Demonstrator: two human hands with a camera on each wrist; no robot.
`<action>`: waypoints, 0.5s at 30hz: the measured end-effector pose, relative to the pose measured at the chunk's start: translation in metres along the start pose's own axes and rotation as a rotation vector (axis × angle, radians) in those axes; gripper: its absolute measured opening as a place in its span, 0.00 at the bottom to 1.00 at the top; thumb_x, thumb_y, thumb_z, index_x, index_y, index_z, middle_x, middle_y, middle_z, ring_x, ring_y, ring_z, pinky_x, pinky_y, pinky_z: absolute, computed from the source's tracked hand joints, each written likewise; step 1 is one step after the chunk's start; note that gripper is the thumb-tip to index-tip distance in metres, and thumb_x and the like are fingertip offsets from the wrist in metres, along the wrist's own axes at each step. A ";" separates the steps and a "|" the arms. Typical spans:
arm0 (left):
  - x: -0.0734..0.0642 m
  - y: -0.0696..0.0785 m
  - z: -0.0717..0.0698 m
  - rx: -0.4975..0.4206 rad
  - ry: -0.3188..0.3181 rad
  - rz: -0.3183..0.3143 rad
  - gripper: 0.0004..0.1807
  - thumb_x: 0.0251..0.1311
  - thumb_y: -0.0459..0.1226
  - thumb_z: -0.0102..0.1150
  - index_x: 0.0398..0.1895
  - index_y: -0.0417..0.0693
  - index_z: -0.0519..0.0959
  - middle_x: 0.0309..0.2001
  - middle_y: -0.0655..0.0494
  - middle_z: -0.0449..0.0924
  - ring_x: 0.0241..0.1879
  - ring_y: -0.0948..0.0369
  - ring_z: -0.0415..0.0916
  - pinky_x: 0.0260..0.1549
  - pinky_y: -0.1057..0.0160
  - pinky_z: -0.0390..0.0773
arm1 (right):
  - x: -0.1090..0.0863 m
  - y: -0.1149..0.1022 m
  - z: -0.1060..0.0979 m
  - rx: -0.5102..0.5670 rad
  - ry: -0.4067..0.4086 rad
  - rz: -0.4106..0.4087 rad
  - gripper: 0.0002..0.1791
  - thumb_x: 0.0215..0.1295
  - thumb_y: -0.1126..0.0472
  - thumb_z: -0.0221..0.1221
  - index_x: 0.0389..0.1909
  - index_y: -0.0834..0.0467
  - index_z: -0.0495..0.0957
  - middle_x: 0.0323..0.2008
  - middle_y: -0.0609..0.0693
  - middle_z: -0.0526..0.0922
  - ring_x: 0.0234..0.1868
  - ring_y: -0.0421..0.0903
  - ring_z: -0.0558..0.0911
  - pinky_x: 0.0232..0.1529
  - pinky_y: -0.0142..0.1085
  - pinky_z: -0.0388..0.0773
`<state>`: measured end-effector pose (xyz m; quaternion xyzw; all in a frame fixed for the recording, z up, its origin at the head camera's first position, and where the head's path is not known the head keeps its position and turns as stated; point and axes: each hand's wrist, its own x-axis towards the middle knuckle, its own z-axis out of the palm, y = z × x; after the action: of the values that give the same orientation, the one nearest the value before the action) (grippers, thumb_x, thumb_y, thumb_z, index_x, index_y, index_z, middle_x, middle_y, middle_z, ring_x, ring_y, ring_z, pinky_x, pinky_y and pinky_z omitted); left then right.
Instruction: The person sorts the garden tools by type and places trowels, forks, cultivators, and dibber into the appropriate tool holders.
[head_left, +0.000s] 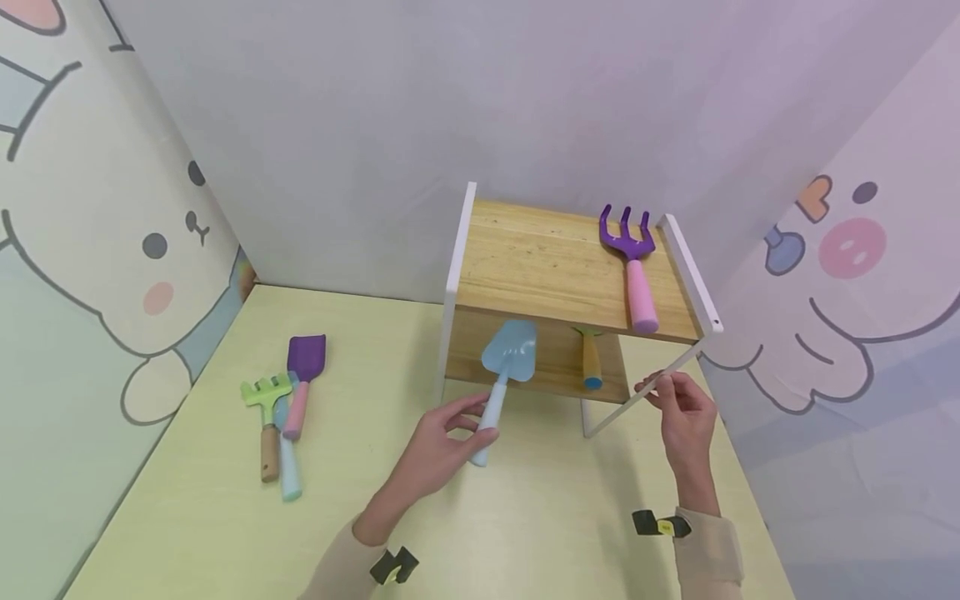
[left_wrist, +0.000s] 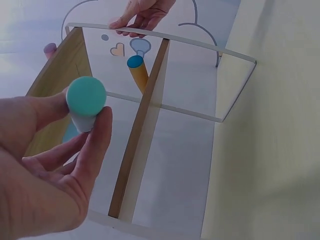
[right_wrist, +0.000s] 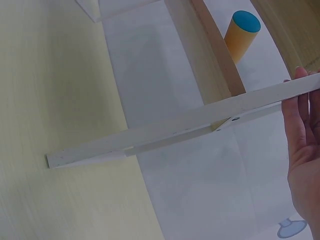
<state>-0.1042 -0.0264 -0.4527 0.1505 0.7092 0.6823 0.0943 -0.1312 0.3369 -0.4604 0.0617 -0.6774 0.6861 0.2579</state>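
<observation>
My left hand (head_left: pixel 438 450) holds a light blue hand trowel (head_left: pixel 512 354) by its handle, thumb on one side and fingers on the other. The blade points away, at the front opening of the lower level of a small two-tier shelf (head_left: pixel 532 258). In the left wrist view the turquoise end of the trowel handle (left_wrist: pixel 86 96) faces the camera. My right hand (head_left: pixel 686 417) pinches the shelf's white right front leg (head_left: pixel 637 393). Inside the lower level lies a tool with an orange handle (head_left: pixel 591 360); its head is mostly hidden under the top board.
A purple hand fork with pink handle (head_left: pixel 641 292) lies on the top board's right side. On the table (head_left: pixel 360 533) at left are a purple shovel (head_left: pixel 307 358), a green rake (head_left: pixel 268 400) and a light blue tool (head_left: pixel 288 467), overlapping. Walls stand behind and on both sides.
</observation>
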 end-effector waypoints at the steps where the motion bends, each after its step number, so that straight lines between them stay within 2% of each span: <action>1: 0.002 0.002 0.001 -0.005 -0.006 0.000 0.29 0.64 0.34 0.70 0.67 0.37 0.75 0.53 0.41 0.83 0.46 0.50 0.85 0.36 0.63 0.86 | 0.000 0.000 0.000 -0.002 0.000 0.001 0.08 0.75 0.73 0.54 0.41 0.75 0.79 0.35 0.50 0.87 0.36 0.41 0.89 0.44 0.33 0.85; 9: 0.016 0.013 0.009 -0.017 -0.016 -0.014 0.27 0.66 0.35 0.68 0.66 0.34 0.75 0.52 0.40 0.83 0.45 0.50 0.85 0.39 0.64 0.86 | -0.001 0.001 0.001 0.024 0.009 0.004 0.08 0.75 0.74 0.53 0.40 0.77 0.77 0.34 0.51 0.88 0.36 0.42 0.89 0.43 0.33 0.85; 15: 0.031 0.020 0.014 0.021 0.001 -0.031 0.27 0.67 0.38 0.69 0.64 0.33 0.76 0.53 0.42 0.84 0.46 0.51 0.86 0.41 0.62 0.85 | 0.000 0.001 0.000 0.020 0.003 -0.001 0.07 0.75 0.74 0.54 0.41 0.76 0.78 0.35 0.50 0.88 0.36 0.42 0.89 0.44 0.33 0.85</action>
<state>-0.1265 -0.0021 -0.4316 0.1399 0.7185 0.6735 0.1030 -0.1312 0.3372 -0.4619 0.0638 -0.6701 0.6929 0.2585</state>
